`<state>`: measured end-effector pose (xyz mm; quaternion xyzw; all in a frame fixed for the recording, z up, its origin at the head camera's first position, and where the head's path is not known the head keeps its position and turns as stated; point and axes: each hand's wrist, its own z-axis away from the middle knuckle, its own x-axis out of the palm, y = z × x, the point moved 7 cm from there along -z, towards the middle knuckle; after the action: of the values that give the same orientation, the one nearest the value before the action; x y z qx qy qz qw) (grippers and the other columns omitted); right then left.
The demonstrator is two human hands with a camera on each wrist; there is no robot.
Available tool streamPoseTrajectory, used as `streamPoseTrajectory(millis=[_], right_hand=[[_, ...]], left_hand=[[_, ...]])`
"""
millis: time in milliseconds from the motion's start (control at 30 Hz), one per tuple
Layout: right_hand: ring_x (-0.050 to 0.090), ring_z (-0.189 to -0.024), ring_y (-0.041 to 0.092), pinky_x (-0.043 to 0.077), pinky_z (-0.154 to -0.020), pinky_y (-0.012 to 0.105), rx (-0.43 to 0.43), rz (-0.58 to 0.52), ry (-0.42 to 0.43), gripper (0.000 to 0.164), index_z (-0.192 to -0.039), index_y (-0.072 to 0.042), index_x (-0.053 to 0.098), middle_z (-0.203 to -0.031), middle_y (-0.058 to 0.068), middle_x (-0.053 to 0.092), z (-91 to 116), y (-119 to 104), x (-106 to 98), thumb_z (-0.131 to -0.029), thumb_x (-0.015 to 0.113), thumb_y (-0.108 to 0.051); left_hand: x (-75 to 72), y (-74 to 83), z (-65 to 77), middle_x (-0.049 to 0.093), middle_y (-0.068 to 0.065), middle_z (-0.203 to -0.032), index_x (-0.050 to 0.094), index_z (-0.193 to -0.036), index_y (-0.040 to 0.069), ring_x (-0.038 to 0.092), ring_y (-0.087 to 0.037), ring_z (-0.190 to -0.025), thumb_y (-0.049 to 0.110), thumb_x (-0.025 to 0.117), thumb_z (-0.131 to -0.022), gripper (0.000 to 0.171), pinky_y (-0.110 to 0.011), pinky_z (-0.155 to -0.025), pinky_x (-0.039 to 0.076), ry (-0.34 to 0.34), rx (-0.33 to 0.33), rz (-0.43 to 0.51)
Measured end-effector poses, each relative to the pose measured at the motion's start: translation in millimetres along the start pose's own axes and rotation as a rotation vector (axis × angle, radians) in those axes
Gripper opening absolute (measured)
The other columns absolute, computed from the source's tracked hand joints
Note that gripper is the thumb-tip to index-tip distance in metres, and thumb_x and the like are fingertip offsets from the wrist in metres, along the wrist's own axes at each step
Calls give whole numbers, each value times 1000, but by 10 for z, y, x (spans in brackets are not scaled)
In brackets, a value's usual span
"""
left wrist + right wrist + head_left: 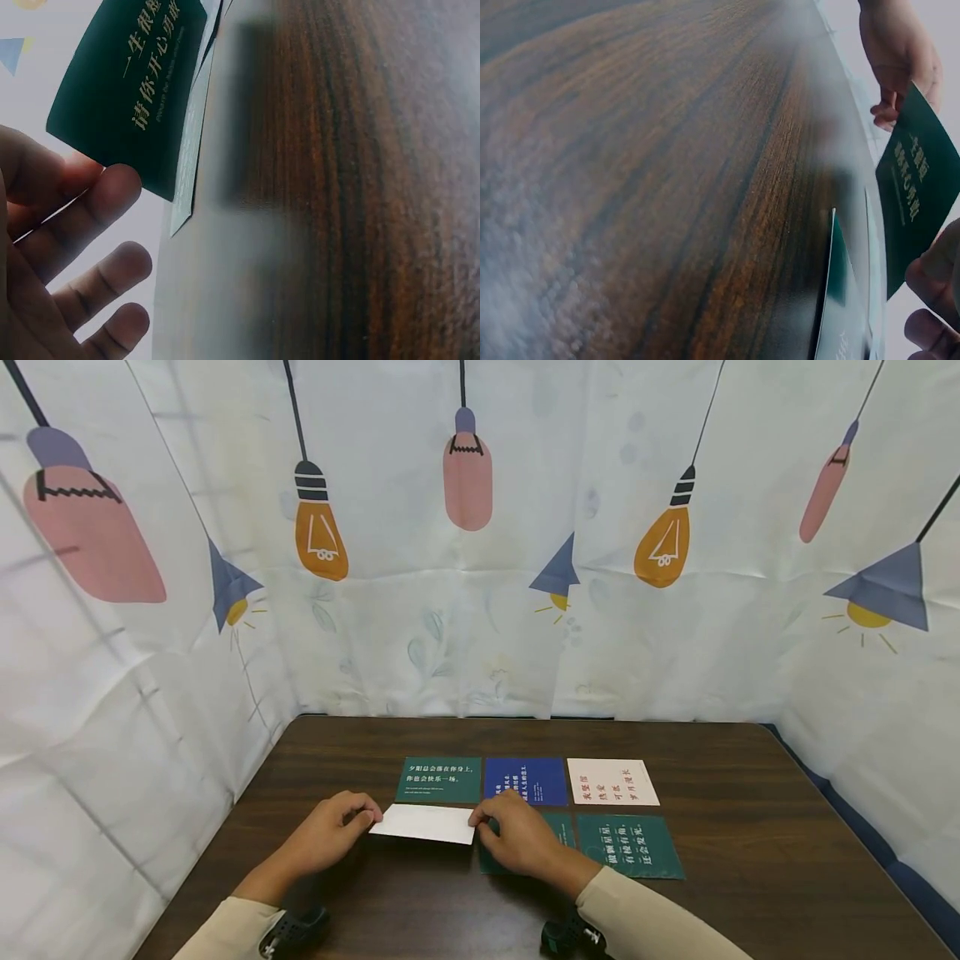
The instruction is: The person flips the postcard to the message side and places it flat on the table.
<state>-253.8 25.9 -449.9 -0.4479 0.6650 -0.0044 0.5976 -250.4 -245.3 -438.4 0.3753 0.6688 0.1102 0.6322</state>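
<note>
Between my two hands a card (423, 823) is held above the dark wooden table, its plain white side showing in the head view. Its other side is green with light printed characters, as the left wrist view shows on the card (127, 97). My left hand (330, 833) pinches the left end with thumb and forefinger; its other fingers (124, 262) are spread apart. At the opposite end, my right hand (521, 837) pinches the card. Under the right hand lies a green card (561, 828), partly hidden by it.
Behind the held card, a green card (438, 779), a blue card (528, 777) and a pale pink card (612, 782) lie in a row. Another green card (630, 846) is at the front right. Patterned white curtains (390, 635) surround the table (757, 827).
</note>
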Motion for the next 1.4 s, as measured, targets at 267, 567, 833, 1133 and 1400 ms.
streamPoseTrajectory(millis=[267, 567, 833, 1133, 1400], right_hand=[[56, -95, 11, 50, -87, 33, -29, 0, -3, 14, -100, -16, 76, -99, -13, 70, 3, -29, 1, -99, 63, -10], [55, -96, 9, 50, -89, 33, 19, 11, -42, 11, -106, -20, 75, -95, -18, 66, 7, 4, 53, -100, 68, -26], [53, -91, 7, 49, -85, 29, -11, 80, -45, 18, -109, -19, 76, -93, -17, 66, 3, 2, 95, -96, 73, -30], [48, -83, 7, 44, -87, 30, -48, 171, -75, 23, -112, -18, 77, -85, -16, 61, -4, -9, 171, -92, 77, -31], [49, -86, 7, 43, -90, 30, -64, 222, -72, 25, -111, -18, 78, -85, -15, 61, 8, -70, 177, -89, 80, -31]], left_hand=[[50, -66, -2, 62, 15, -92, 72, -94, 26, 57, -9, -89, 25, 65, -102, 10, -40, -81, 49, -5, 5, -29], [93, -96, 1, 64, 12, -97, 71, -96, 24, 58, -16, -97, 22, 74, -96, 3, -50, -88, 47, -33, -15, -12], [143, -100, 15, 61, 18, -89, 74, -101, 21, 56, -10, -90, 17, 74, -94, 8, -41, -84, 49, -54, 21, -40], [179, -94, 15, 61, 22, -87, 76, -101, 22, 54, -7, -87, 19, 75, -94, 8, -36, -80, 49, -86, 37, -78], [197, -89, 20, 58, 26, -83, 76, -98, 27, 51, -4, -84, 18, 78, -91, 11, -34, -76, 46, -65, 69, -163]])
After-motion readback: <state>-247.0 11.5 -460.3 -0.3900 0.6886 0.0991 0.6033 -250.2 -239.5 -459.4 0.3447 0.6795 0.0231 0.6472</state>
